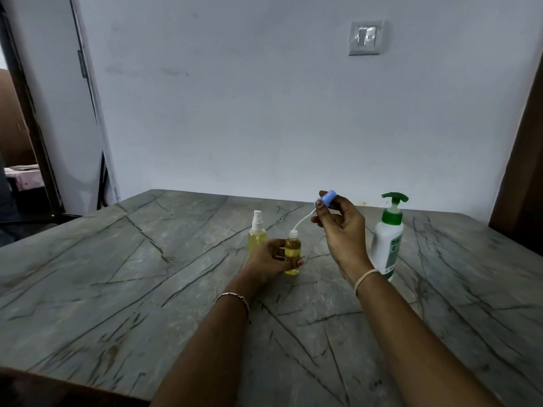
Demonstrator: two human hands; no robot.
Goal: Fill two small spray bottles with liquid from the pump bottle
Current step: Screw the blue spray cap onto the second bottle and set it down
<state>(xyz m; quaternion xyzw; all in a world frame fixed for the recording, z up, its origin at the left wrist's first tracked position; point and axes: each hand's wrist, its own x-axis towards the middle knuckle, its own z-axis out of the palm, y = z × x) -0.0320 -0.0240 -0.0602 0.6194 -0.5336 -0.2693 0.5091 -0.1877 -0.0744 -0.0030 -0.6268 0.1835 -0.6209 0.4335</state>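
Note:
My left hand (269,258) grips a small clear spray bottle (293,251) that stands on the table, open at the neck and holding yellow liquid. My right hand (340,230) holds its blue spray cap (328,198) up and to the right; the cap's white dip tube (302,219) curves down into the bottle's neck. A second small spray bottle (257,232) with a white sprayer on top and yellow liquid inside stands just behind my left hand. The white pump bottle (388,242) with a green pump head stands to the right of my right hand.
The grey veined stone table (147,274) reaches the white wall behind. A wall switch (364,38) hangs above. A dark wooden frame (520,171) rises at the right, and a doorway (20,160) opens at the left.

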